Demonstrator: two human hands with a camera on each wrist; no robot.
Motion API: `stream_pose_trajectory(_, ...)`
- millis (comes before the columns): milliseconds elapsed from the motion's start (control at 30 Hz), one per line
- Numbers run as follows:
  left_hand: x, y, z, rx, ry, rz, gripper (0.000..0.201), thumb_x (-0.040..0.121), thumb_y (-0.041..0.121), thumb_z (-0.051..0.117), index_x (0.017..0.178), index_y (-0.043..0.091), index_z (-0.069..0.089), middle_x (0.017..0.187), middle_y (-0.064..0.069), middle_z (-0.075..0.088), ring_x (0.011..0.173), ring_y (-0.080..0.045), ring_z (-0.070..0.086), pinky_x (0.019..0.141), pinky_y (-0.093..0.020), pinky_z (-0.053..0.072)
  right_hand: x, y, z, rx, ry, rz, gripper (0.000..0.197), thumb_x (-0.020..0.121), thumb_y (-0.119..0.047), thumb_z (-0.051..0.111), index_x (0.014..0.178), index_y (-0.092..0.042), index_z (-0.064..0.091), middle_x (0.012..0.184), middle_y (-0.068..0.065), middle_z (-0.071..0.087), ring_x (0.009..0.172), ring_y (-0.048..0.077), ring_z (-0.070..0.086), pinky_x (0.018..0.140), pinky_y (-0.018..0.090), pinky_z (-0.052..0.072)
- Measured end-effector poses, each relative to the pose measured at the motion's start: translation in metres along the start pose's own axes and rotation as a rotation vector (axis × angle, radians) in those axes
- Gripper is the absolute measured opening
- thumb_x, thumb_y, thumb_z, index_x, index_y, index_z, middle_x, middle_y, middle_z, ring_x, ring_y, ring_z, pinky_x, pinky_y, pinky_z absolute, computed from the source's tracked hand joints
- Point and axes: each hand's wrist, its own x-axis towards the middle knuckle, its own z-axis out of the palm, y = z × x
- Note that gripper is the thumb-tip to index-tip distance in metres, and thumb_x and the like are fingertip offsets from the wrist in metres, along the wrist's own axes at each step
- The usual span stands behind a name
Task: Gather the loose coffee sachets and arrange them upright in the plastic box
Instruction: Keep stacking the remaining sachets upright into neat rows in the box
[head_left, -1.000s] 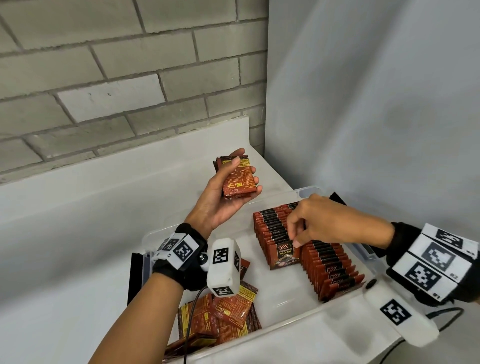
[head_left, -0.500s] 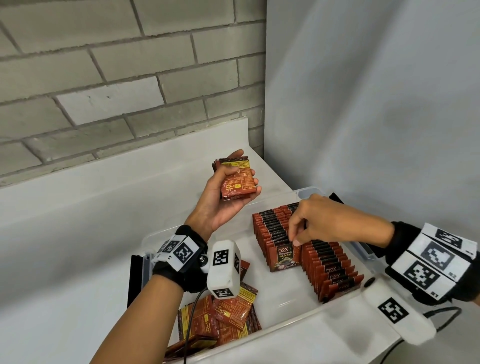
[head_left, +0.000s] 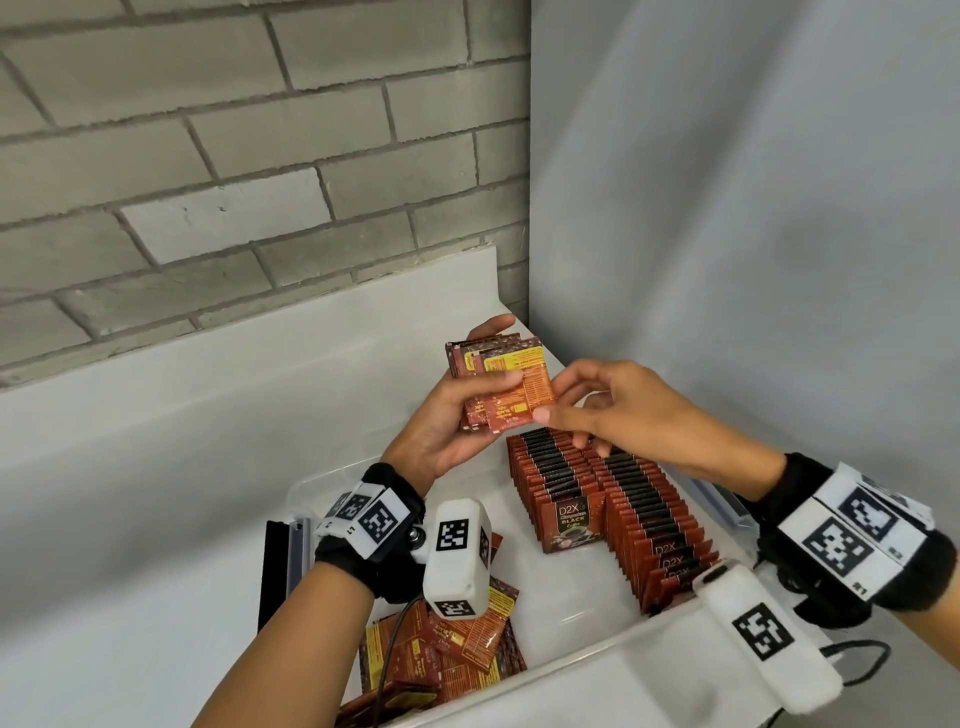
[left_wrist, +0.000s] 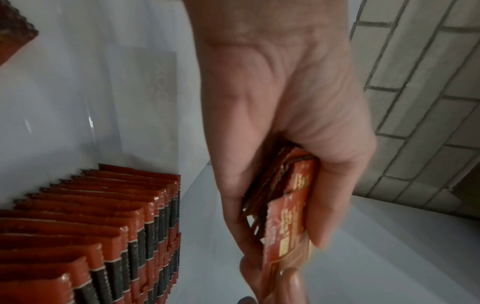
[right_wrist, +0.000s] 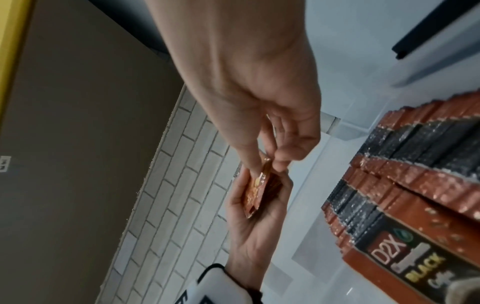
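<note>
My left hand (head_left: 457, 415) holds a small stack of red coffee sachets (head_left: 498, 384) above the far end of the clear plastic box (head_left: 587, 670). My right hand (head_left: 597, 410) pinches the edge of the front sachet (right_wrist: 255, 189) in that stack between thumb and forefinger. Two rows of sachets (head_left: 597, 499) stand upright in the right half of the box, a "D2X Black" one (head_left: 571, 522) facing front. A loose heap of sachets (head_left: 441, 654) lies flat in the box's near left corner. In the left wrist view the stack (left_wrist: 285, 205) sits in my curled left fingers, with the upright rows (left_wrist: 91, 236) beside it.
The box sits on a white counter (head_left: 130, 519) in a corner between a grey brick wall (head_left: 234, 156) and a plain pale wall (head_left: 753, 208). A black clip-like latch (head_left: 275, 566) is at the box's left end. The box floor between heap and rows is bare.
My right hand has lifted off the upright rows and come up to the stack in my left hand, taking hold of its front sachet. The left hand kept its stack.
</note>
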Motion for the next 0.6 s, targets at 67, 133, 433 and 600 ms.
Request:
stream_pose_trajectory(67, 0.0011, -0.002, 0.0001, 0.014, -0.005, -0.014, 0.074, 0.056, 0.004, 0.087, 0.122, 0.021, 0.059, 0.104, -0.009, 0.068, 0.099, -0.025, 0.066, 0.081, -0.039, 0.057, 0.0024, -0.0001, 0.0027, 0.069, 0.057, -0.004, 0.019, 0.082, -0.025, 0.072, 0.096, -0.015, 0.064, 0.089, -0.001, 0.067, 0.06, 0.01, 0.059, 0.054, 0.021, 0.049)
stream_pose_trajectory(133, 0.0017, -0.0024, 0.0003, 0.014, 0.021, -0.028, 0.072, 0.057, 0.007, 0.088, 0.121, 0.02, 0.059, 0.108, -0.01, 0.069, 0.101, -0.026, 0.067, 0.08, -0.039, 0.057, 0.0028, -0.0011, 0.003, 0.162, 0.112, -0.005, 0.017, 0.083, -0.019, 0.071, 0.096, -0.01, 0.063, 0.09, 0.002, 0.067, 0.058, 0.011, 0.06, 0.053, 0.022, 0.049)
stream_pose_trajectory(433, 0.0027, -0.0012, 0.0016, -0.066, 0.115, -0.114, 0.085, 0.043, 0.048, 0.093, 0.117, 0.019, 0.062, 0.093, -0.015, 0.065, 0.081, -0.023, 0.066, 0.077, -0.041, 0.058, 0.0007, -0.0067, -0.0049, 0.258, 0.358, -0.19, 0.015, 0.078, -0.012, 0.076, 0.086, -0.017, 0.064, 0.085, -0.003, 0.072, 0.084, 0.013, 0.07, 0.084, 0.03, 0.053)
stream_pose_trajectory(600, 0.0006, -0.0007, 0.0043, -0.106, 0.046, -0.116, 0.08, 0.051, 0.031, 0.094, 0.121, 0.018, 0.059, 0.111, -0.015, 0.068, 0.094, -0.028, 0.068, 0.079, -0.044, 0.057, -0.0006, 0.0017, -0.0032, 0.182, 0.357, -0.22, 0.015, 0.078, -0.007, 0.075, 0.088, -0.012, 0.066, 0.096, 0.001, 0.072, 0.09, 0.005, 0.068, 0.083, 0.019, 0.05)
